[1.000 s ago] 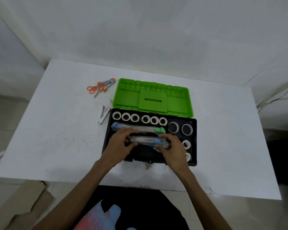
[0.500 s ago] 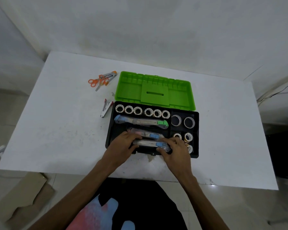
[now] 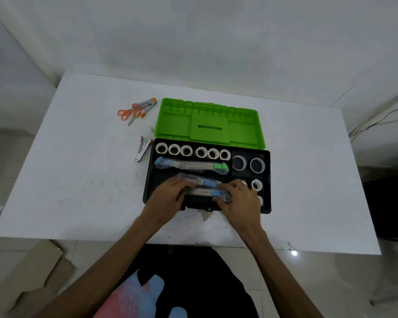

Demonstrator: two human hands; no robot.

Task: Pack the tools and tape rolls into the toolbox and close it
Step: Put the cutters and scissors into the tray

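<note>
White bench (image 3: 78,180) seen from above, set against a pale wall. Toward the far left corner, orange-handled scissors (image 3: 128,112) overlapping a grey plier-like tool (image 3: 145,104). Nearer the middle, a small silver and red staple remover (image 3: 142,148) lying just beside the left wall of the toolbox (image 3: 267,180). Black toolbox tray open at mid-bench, close to the near edge, its green lid (image 3: 210,125) folded back flat toward the far edge. Along the tray's far row, six small white tape rolls (image 3: 192,152) standing side by side. Below them, a utility knife with blue and green ends (image 3: 191,165) lying lengthwise. Closer still, two packaged blue-slider knives, one (image 3: 200,181) behind the other (image 3: 207,193). Left hand (image 3: 168,193) curled around the left end of the nearer packaged knife, fingers grasping it. Right hand (image 3: 238,200) curled around the right end of the same knife, fingers also grasping it, the knife low inside the tray's front compartment. In the right compartments, two larger clear tape rolls (image 3: 248,164) at the far side and smaller white rolls (image 3: 256,185) nearer, partly hidden by the right hand. Brown cardboard (image 3: 32,283) on the floor beyond the bench's near left corner.
</note>
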